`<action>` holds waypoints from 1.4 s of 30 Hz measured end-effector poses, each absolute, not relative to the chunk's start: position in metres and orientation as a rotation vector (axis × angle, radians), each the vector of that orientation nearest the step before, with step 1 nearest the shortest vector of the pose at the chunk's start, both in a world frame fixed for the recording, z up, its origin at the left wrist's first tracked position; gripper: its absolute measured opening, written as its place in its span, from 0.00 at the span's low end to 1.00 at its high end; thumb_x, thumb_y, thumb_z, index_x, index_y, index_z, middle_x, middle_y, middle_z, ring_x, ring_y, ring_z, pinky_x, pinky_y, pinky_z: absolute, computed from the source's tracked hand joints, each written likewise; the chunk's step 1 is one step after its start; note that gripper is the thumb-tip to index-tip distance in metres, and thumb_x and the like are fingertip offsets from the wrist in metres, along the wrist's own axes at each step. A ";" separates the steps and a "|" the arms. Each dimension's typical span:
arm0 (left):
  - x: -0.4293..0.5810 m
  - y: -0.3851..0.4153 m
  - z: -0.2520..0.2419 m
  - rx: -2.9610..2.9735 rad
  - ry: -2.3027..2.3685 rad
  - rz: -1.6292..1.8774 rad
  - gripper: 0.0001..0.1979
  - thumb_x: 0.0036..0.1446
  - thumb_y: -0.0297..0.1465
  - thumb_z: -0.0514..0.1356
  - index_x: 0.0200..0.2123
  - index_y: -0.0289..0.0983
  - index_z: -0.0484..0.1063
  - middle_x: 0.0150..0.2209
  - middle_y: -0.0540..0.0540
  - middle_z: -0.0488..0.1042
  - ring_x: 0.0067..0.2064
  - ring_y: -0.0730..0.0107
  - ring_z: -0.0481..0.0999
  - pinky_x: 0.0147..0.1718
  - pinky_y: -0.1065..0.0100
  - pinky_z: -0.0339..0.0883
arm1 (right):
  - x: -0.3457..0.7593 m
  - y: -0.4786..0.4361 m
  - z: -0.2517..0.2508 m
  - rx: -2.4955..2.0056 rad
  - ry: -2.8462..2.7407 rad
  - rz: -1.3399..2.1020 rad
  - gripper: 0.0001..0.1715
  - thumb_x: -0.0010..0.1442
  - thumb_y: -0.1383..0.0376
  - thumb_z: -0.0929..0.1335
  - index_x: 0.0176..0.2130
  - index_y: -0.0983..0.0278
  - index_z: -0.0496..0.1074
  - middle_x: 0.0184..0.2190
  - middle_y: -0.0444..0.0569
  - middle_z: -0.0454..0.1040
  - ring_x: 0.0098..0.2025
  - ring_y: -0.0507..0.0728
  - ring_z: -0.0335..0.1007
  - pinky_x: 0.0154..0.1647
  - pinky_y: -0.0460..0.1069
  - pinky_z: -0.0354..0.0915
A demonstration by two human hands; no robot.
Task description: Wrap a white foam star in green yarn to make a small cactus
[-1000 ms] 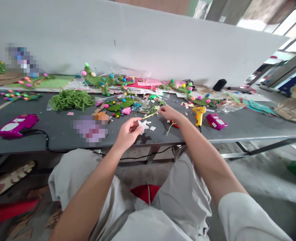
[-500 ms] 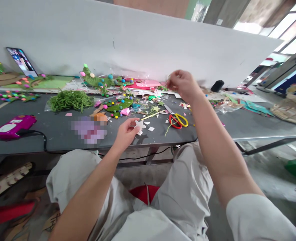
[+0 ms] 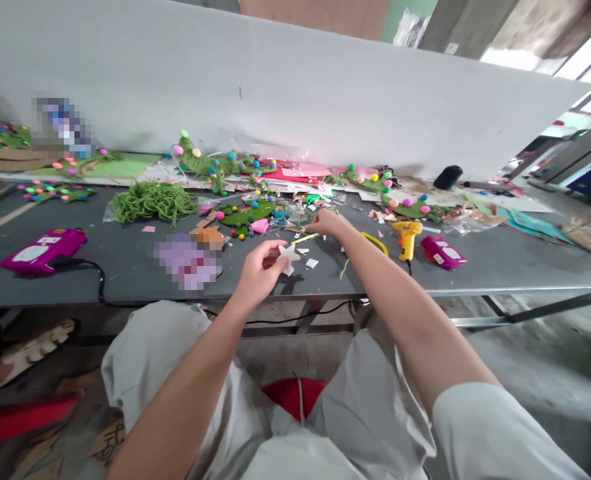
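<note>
My left hand pinches a small white star just above the front part of the dark grey table. My right hand reaches further in, its fingers pinched together at the far end of a thin yellow strip that lies on the table. Small white scraps lie beside the star. Yellow-and-red scissors show partly from behind my right forearm.
A yellow glue gun and a magenta object stand right of my arm. A magenta glue gun with a black cable lies at the left. Green yarn, pompom-covered green felt pieces and scraps fill the back, under a white wall.
My right hand, raised in the air half a second ago, has come back down to the end of the yellow strip. My left hand still holds the star.
</note>
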State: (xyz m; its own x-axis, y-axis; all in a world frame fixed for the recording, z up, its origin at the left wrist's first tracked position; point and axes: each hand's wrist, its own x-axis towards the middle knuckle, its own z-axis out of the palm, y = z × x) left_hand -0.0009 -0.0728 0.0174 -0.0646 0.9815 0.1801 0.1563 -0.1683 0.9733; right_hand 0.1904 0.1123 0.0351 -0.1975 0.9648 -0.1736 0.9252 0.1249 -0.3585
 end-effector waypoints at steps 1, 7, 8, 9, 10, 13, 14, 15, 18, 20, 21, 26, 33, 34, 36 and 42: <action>-0.002 -0.073 0.017 1.413 1.291 1.323 0.15 0.55 0.32 0.65 0.47 0.38 0.77 0.35 0.47 0.73 0.35 0.66 0.78 0.38 0.65 0.74 | 0.187 0.115 0.036 -1.933 -2.271 0.612 0.21 0.69 0.57 0.69 0.57 0.64 0.71 0.56 0.54 0.73 0.53 0.60 0.74 0.52 0.59 0.74; -0.003 -0.074 0.017 1.395 1.262 1.324 0.16 0.55 0.34 0.66 0.47 0.38 0.77 0.36 0.47 0.73 0.36 0.64 0.77 0.39 0.64 0.74 | 0.188 0.130 0.051 -1.990 -2.174 0.537 0.23 0.68 0.56 0.69 0.57 0.66 0.72 0.56 0.53 0.73 0.53 0.63 0.74 0.53 0.59 0.73; -0.003 -0.074 0.017 1.391 1.258 1.329 0.16 0.54 0.34 0.67 0.47 0.39 0.77 0.36 0.47 0.73 0.37 0.64 0.77 0.39 0.64 0.73 | 0.189 0.130 0.051 -1.996 -2.176 0.534 0.22 0.69 0.56 0.69 0.57 0.65 0.72 0.56 0.53 0.73 0.53 0.62 0.74 0.53 0.59 0.73; -0.003 -0.074 0.016 1.388 1.255 1.333 0.16 0.54 0.35 0.67 0.47 0.39 0.77 0.36 0.47 0.73 0.37 0.64 0.77 0.39 0.64 0.73 | 0.190 0.130 0.051 -1.998 -2.184 0.540 0.21 0.69 0.57 0.69 0.57 0.65 0.72 0.56 0.54 0.73 0.53 0.61 0.74 0.53 0.59 0.73; -0.003 -0.073 0.016 1.385 1.252 1.335 0.16 0.54 0.35 0.67 0.47 0.39 0.77 0.37 0.46 0.73 0.37 0.63 0.77 0.39 0.64 0.73 | 0.190 0.130 0.049 -1.996 -2.193 0.556 0.21 0.69 0.57 0.69 0.57 0.64 0.72 0.57 0.54 0.73 0.53 0.61 0.74 0.53 0.59 0.73; -0.003 -0.073 0.015 1.378 1.241 1.334 0.17 0.54 0.35 0.68 0.47 0.39 0.77 0.37 0.47 0.73 0.37 0.64 0.77 0.39 0.64 0.73 | 0.187 0.127 0.043 -1.967 -2.199 0.631 0.20 0.70 0.58 0.68 0.57 0.64 0.71 0.57 0.55 0.72 0.53 0.59 0.74 0.53 0.59 0.73; -0.003 -0.073 0.016 1.375 1.236 1.332 0.17 0.54 0.35 0.68 0.47 0.39 0.77 0.37 0.47 0.73 0.37 0.64 0.77 0.39 0.64 0.72 | 0.186 0.127 0.042 -1.945 -2.187 0.656 0.20 0.69 0.58 0.69 0.57 0.64 0.72 0.57 0.55 0.73 0.53 0.60 0.74 0.53 0.59 0.73; -0.003 -0.074 0.016 1.370 1.232 1.330 0.17 0.54 0.35 0.68 0.47 0.39 0.77 0.37 0.47 0.73 0.37 0.64 0.76 0.38 0.64 0.72 | 0.185 0.128 0.043 -1.918 -2.166 0.675 0.20 0.69 0.57 0.69 0.57 0.64 0.72 0.56 0.54 0.73 0.53 0.60 0.74 0.53 0.59 0.73; -0.004 -0.075 0.018 1.349 1.217 1.326 0.17 0.53 0.36 0.68 0.46 0.38 0.76 0.37 0.46 0.74 0.37 0.65 0.76 0.38 0.66 0.71 | 0.185 0.133 0.056 -1.807 -2.046 0.696 0.22 0.69 0.57 0.69 0.57 0.66 0.72 0.56 0.53 0.73 0.53 0.62 0.74 0.53 0.59 0.73; -0.004 -0.076 0.019 1.332 1.203 1.322 0.18 0.53 0.37 0.68 0.47 0.37 0.76 0.37 0.46 0.74 0.37 0.65 0.76 0.37 0.66 0.71 | 0.187 0.138 0.068 -1.724 -1.932 0.701 0.23 0.68 0.57 0.69 0.58 0.65 0.71 0.56 0.53 0.73 0.53 0.62 0.74 0.53 0.60 0.73; -0.004 -0.076 0.019 1.323 1.194 1.320 0.19 0.53 0.37 0.68 0.47 0.37 0.75 0.36 0.46 0.75 0.37 0.65 0.77 0.37 0.66 0.71 | 0.187 0.140 0.074 -1.681 -1.873 0.709 0.23 0.68 0.57 0.69 0.57 0.65 0.71 0.55 0.53 0.73 0.52 0.61 0.74 0.52 0.59 0.74; -0.003 -0.076 0.021 1.287 1.173 1.327 0.19 0.54 0.37 0.67 0.47 0.36 0.75 0.37 0.47 0.75 0.36 0.67 0.76 0.38 0.67 0.72 | 0.191 0.151 0.114 -1.431 -1.623 0.815 0.15 0.73 0.62 0.62 0.35 0.66 0.71 0.33 0.46 0.75 0.33 0.50 0.74 0.37 0.47 0.71; -0.002 -0.078 0.026 1.278 1.189 1.307 0.18 0.54 0.34 0.66 0.47 0.36 0.75 0.37 0.47 0.76 0.36 0.68 0.77 0.38 0.67 0.72 | 0.195 0.162 0.179 -1.037 -1.289 1.190 0.18 0.74 0.66 0.58 0.31 0.62 0.64 0.34 0.47 0.76 0.35 0.48 0.75 0.35 0.44 0.67; -0.002 -0.078 0.026 1.276 1.191 1.305 0.18 0.53 0.34 0.66 0.48 0.36 0.75 0.37 0.47 0.77 0.36 0.68 0.77 0.38 0.67 0.73 | 0.195 0.161 0.185 -1.004 -1.289 1.202 0.18 0.74 0.65 0.58 0.31 0.61 0.64 0.34 0.46 0.76 0.37 0.49 0.75 0.37 0.45 0.68; -0.002 -0.078 0.026 1.268 1.194 1.302 0.18 0.53 0.34 0.66 0.47 0.35 0.75 0.38 0.46 0.77 0.37 0.67 0.78 0.39 0.66 0.73 | 0.195 0.160 0.196 -0.930 -1.293 1.171 0.17 0.74 0.64 0.60 0.31 0.59 0.64 0.33 0.45 0.76 0.40 0.50 0.75 0.42 0.46 0.69; -0.001 -0.074 0.023 1.232 1.187 1.294 0.20 0.52 0.35 0.67 0.48 0.35 0.75 0.39 0.45 0.78 0.39 0.64 0.80 0.38 0.65 0.75 | 0.197 0.154 0.234 -0.729 -1.378 1.045 0.18 0.72 0.60 0.64 0.29 0.57 0.64 0.32 0.42 0.76 0.42 0.46 0.70 0.52 0.49 0.64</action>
